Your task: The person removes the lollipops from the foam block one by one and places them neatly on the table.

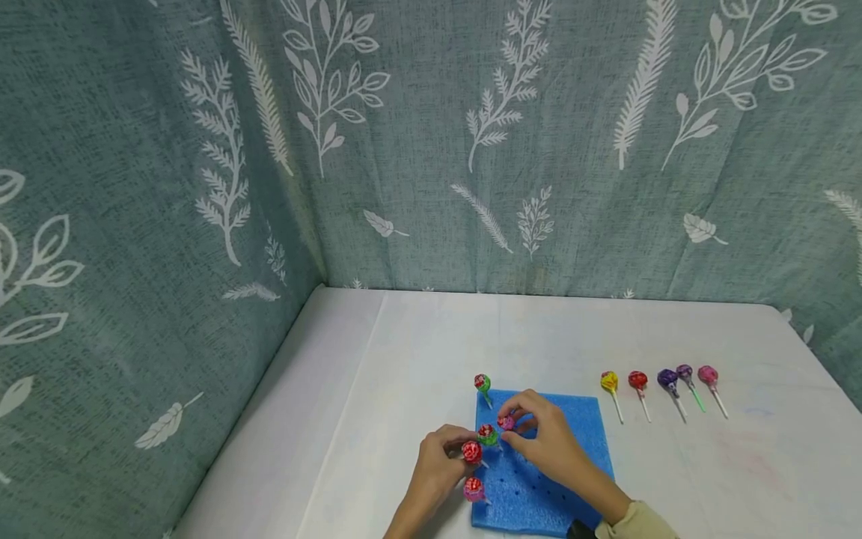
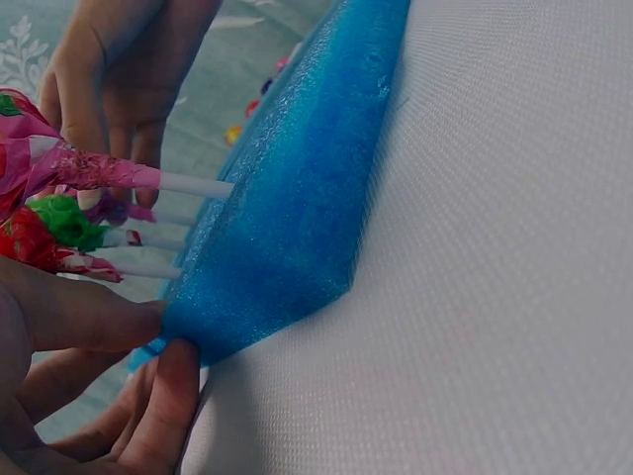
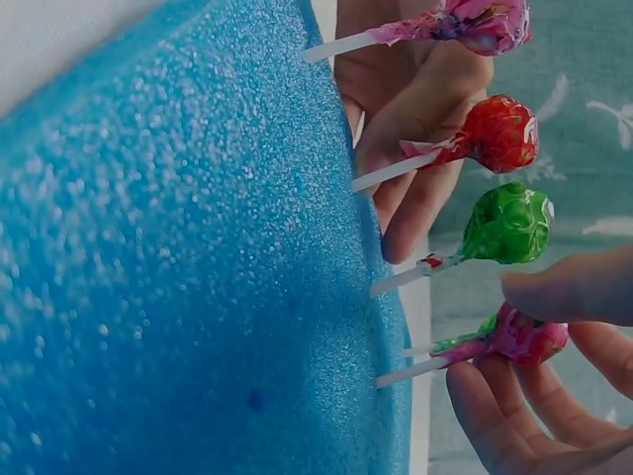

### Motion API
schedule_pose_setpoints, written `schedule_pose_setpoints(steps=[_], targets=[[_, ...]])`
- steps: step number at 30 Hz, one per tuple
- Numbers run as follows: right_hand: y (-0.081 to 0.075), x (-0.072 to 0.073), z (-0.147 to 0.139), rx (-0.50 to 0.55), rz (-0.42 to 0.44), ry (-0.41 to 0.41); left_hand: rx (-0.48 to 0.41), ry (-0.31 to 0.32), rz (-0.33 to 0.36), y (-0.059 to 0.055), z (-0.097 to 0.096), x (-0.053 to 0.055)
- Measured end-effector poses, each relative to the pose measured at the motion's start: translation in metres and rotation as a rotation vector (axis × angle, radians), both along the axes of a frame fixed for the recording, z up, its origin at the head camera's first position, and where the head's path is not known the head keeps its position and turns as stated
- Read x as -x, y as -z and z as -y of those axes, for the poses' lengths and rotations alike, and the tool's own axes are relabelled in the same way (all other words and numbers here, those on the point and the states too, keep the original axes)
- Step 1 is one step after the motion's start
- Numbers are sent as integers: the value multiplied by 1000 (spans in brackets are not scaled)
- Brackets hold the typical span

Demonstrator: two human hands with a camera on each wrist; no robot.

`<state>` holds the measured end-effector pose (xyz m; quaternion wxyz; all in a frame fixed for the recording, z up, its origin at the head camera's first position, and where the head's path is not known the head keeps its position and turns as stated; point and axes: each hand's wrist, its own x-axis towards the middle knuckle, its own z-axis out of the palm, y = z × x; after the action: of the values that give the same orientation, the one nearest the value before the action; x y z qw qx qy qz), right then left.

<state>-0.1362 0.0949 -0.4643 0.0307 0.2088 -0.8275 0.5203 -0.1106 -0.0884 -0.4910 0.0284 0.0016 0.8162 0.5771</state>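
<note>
A pink lollipop (image 3: 534, 338) is pinched between the thumb and fingers of my right hand (image 1: 548, 442); its white stick meets the blue foam block (image 1: 579, 427). With thumb on top and fingers at the side, my left hand (image 1: 431, 466) grips the block's left edge. Along that edge stand a pink-and-red lollipop (image 1: 474, 489), a red one (image 1: 472, 451), a green-and-red one (image 1: 488, 436) and, at the far corner, another green-and-red one (image 1: 482, 382). The right wrist view shows their sticks leaning outward from the foam. Small dark holes dot the block's top.
Right of the block, several lollipops lie in a row on the white table (image 1: 377, 374): a yellow one (image 1: 609, 382), a red one (image 1: 637, 380), two purple ones and a pink one (image 1: 708, 375). A patterned green curtain (image 1: 417, 150) hangs behind and to the left.
</note>
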Motion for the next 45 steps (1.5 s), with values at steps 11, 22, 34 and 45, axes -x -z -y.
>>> schedule_pose_setpoints(steps=[11,22,34,45], targets=[[-10,-5,1,82,59,51,20,10,-5,3,1,2],[-34,-14,-1,136,56,37,34,1,19,6,0,3],[-42,-16,-4,145,59,90,33,5,39,6,-2,4],[-42,-15,-9,179,-32,93,29,2,14,3,1,4]])
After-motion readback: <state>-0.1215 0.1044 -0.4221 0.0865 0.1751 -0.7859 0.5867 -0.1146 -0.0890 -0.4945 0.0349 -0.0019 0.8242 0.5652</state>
